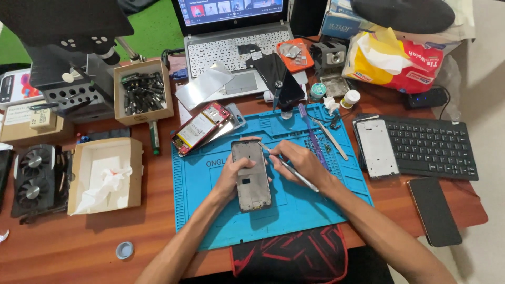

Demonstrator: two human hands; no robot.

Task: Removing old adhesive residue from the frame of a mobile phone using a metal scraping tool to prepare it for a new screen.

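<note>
A grey phone frame [251,176] lies on the blue repair mat [300,205]. My left hand [231,176] grips its left edge and steadies it. My right hand [297,160] holds a thin metal tool [294,172] like a pen, its tip touching the frame's upper right edge. An opened phone body with a white battery and red border [202,127] rests at the mat's upper left corner. Tweezers [331,138] and a purple tool [311,135] lie on the mat's upper right part.
A black keyboard [431,146] with a white phone frame [376,147] sits at the right, a dark phone [434,211] near the table edge. A laptop [234,47] stands behind. Boxes [143,92] and a graphics card [34,179] fill the left.
</note>
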